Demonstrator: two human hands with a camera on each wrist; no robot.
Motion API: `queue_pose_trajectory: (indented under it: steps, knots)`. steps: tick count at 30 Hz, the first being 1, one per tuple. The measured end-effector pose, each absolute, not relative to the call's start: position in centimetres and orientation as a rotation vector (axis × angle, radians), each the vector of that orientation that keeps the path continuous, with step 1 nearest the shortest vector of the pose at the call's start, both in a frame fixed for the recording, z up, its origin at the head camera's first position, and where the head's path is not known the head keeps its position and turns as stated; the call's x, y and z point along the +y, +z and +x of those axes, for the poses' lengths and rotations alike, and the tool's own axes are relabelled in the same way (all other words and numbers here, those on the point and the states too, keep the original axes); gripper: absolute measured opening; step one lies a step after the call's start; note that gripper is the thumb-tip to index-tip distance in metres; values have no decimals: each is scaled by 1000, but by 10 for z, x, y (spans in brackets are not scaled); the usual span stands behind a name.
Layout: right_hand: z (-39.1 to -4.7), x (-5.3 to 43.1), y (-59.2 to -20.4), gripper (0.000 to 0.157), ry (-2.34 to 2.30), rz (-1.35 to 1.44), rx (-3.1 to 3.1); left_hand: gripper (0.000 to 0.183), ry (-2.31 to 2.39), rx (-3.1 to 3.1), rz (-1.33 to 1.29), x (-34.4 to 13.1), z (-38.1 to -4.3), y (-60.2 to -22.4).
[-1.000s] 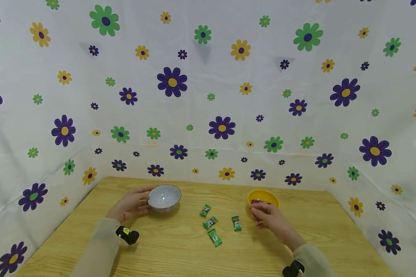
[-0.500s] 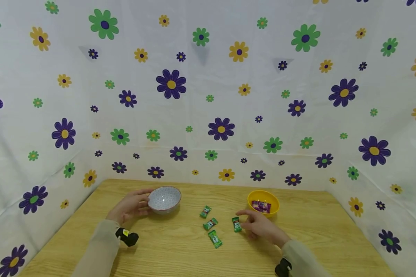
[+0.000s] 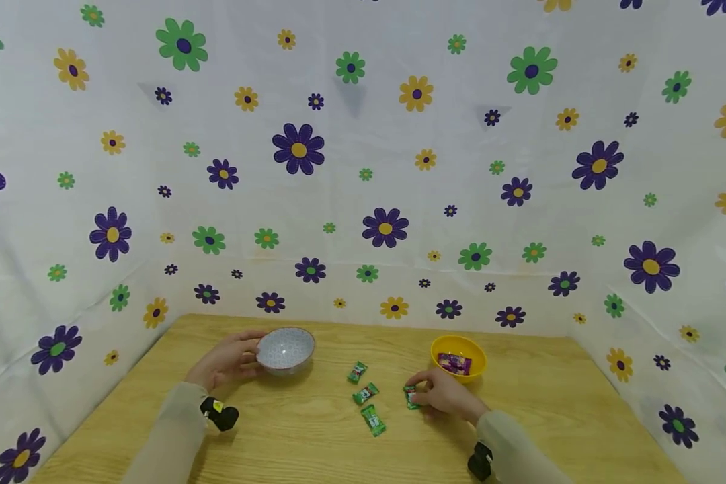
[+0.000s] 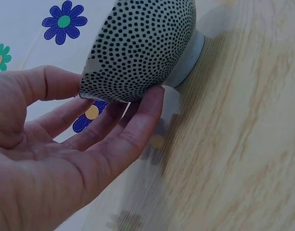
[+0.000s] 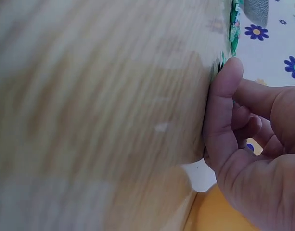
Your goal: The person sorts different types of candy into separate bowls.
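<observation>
My left hand (image 3: 232, 356) grips the side of a patterned bowl (image 3: 286, 351) at the table's left. In the left wrist view the bowl's dotted outer wall (image 4: 142, 48) shows, with thumb and fingertips at its rim. My right hand (image 3: 446, 393) reaches down to the tabletop and pinches a green-wrapped candy (image 3: 409, 396) between thumb and index finger. The right wrist view shows the right hand's fingers (image 5: 222, 106) low against the wood, the candy mostly hidden behind them. Several more green candies lie in a loose column to the left, one of them nearest the middle (image 3: 366, 394).
A yellow bowl (image 3: 476, 355) with purple-wrapped candies (image 3: 454, 363) in it stands just behind my right hand. The wooden table (image 3: 314, 450) is bounded by a white flowered cloth (image 3: 351, 195) at the back and sides.
My right hand has moved left and down from the yellow bowl, uncovering the purple candies there, and has closed its fingertips on the rightmost green candy. The left hand stays on its bowl.
</observation>
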State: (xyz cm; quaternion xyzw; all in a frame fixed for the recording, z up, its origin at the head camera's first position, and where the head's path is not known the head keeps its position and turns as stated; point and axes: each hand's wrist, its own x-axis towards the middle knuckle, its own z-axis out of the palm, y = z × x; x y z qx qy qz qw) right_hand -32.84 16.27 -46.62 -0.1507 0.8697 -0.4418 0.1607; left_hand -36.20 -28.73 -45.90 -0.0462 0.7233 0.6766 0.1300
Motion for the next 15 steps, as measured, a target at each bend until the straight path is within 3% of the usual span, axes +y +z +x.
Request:
queue_pose_trajectory:
  steps: [15]
  knots:
    - [-326,165,-467,16,-1334,-398,2419,54,1925,2149,-159,-286,-362,-457]
